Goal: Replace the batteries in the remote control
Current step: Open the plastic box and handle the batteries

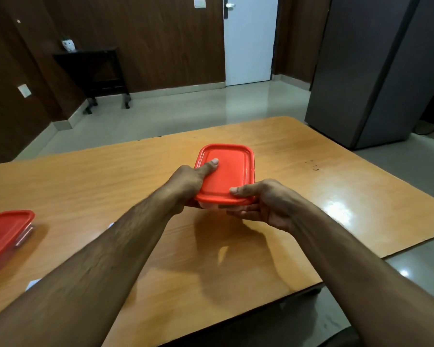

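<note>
A clear plastic box with a red lid is held above the middle of the wooden table. My left hand grips its left side, thumb lying on the lid and fingers under the box. My right hand grips the near right corner, thumb pressed on the lid's edge and fingers beneath. What is inside the box is hidden. No remote control or batteries are visible.
A second red-lidded box sits on the table at the far left. Small white objects peek out beside my left forearm. The table's right edge drops to a tiled floor; a grey cabinet stands beyond.
</note>
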